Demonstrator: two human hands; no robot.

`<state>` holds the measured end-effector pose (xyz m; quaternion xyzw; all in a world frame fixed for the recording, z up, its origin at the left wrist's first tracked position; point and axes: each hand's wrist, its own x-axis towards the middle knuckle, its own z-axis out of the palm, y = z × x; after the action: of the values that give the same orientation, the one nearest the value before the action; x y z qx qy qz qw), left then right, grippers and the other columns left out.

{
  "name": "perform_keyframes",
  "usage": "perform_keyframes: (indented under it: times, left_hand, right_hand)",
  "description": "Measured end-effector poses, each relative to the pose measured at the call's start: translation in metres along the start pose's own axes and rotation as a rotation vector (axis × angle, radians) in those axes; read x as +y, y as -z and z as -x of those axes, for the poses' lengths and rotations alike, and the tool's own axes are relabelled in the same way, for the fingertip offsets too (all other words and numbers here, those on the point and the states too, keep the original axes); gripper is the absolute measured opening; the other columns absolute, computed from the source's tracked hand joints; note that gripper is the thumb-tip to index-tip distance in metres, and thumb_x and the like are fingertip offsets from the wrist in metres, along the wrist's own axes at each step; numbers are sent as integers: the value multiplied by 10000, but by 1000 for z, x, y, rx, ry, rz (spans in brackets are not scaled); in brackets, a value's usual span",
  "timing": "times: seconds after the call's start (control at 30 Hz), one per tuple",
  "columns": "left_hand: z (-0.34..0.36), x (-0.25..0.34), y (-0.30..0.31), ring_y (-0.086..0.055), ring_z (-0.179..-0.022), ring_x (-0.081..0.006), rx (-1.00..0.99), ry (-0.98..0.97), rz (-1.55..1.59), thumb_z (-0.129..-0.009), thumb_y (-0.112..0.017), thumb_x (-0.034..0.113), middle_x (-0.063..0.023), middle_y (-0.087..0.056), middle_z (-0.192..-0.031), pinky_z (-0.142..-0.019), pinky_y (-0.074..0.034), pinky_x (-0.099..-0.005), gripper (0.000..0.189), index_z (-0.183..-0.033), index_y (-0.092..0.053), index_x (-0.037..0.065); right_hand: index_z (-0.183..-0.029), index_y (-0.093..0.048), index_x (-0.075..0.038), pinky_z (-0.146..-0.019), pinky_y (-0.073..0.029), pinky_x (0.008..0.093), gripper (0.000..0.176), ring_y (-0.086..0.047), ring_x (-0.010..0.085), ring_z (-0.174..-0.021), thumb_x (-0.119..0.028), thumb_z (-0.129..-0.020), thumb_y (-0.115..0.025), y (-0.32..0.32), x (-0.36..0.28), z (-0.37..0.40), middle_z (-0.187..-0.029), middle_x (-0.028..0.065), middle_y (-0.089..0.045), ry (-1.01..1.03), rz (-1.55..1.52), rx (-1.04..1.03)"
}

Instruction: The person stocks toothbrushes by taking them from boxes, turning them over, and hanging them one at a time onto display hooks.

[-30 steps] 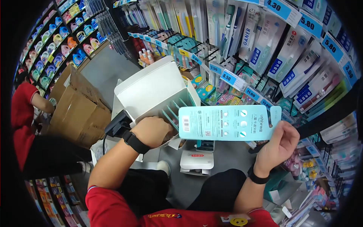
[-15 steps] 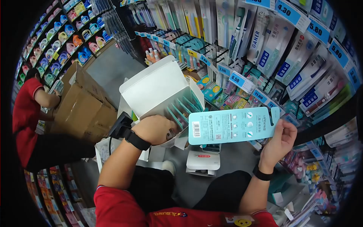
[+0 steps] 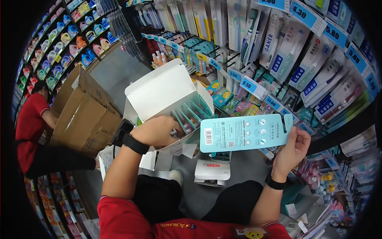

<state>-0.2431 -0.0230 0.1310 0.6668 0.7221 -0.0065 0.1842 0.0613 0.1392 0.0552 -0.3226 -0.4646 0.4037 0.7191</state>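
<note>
A light-blue toothbrush pack [image 3: 246,133] lies across my right hand [image 3: 295,145], its printed back with the barcode facing up. My right fingers and thumb pinch it at the end with the hanging slot. My left hand [image 3: 157,130] reaches over the near edge of an open white carton [image 3: 159,89] with its lid raised. The left fingers are bent and apart, their tips partly hidden inside. Several teal-edged packs [image 3: 193,113] stand upright in the carton, right beside the left fingers.
Toothbrush packs hang on the rack [image 3: 274,47] above price tags [image 3: 254,87]. A smaller white box [image 3: 213,171] sits on the floor between my knees. To the left, a person in a red shirt [image 3: 34,123] bends at a large brown cardboard box [image 3: 85,119].
My left hand has shifted slightly left and up in the carton, and its fingers have spread. The right hand still holds the pack. The other person has leaned towards the cardboard box.
</note>
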Motion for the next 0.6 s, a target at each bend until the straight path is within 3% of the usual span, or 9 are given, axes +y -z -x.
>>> perform_keyframes:
  times: [0.07, 0.13, 0.2, 0.4, 0.53, 0.6]
  left_hand:
    - [1, -10, 5, -650, -796, -328, 106, -94, 106, -760, -629, 234, -177, -673, -836, -751, -512, -399, 236, -898, -724, 69]
    - [0, -16, 14, -643, -746, -348, 106, 72, 203, -760, -647, 297, -202, -662, -790, -711, -512, -391, 298, -847, -711, 19]
    - [3, -22, 20, -643, -726, -358, 148, 125, 168, -763, -644, 258, -218, -650, -757, -691, -515, -393, 280, -833, -697, -8]
    - [5, -11, 28, -622, -642, -364, 158, 200, 240, -755, -619, 179, -240, -611, -690, -635, -504, -388, 238, -817, -680, -43]
    - [11, 4, 24, -607, -630, -381, 175, 184, 193, -752, -621, 165, -258, -592, -677, -618, -496, -390, 237, -816, -673, -58]
    - [12, 17, 25, -606, -644, -381, 184, 180, 164, -762, -624, 170, -244, -605, -695, -630, -497, -403, 227, -802, -681, -45]
  right_hand:
    - [-930, -520, -43, -736, -425, 207, 113, -537, 79, -807, -39, -898, -628, -1, 0, 1, -880, 30, -576, -7, -7, 6]
    - [-935, -526, -42, -726, -429, 205, 109, -541, 76, -806, -43, -899, -628, 1, 2, 1, -876, 27, -579, -27, 32, -42]
    - [-947, -530, -39, -717, -433, 202, 103, -547, 74, -800, -41, -901, -622, 2, 1, 2, -878, 27, -586, -74, 119, -135]
    - [-998, -510, -29, -694, -451, 213, 119, -552, 79, -784, -59, -920, -595, -2, 14, 10, -879, 25, -575, -326, -76, -419]
    - [-1017, -502, -39, -665, -469, 235, 126, -552, 86, -767, -92, -935, -583, -5, 26, 12, -905, 30, -568, -427, -143, -378]
    - [-1039, -502, -48, -600, -459, 244, 112, -527, 97, -703, -115, -957, -540, -9, 31, 12, -884, 27, -543, -556, -279, -251]
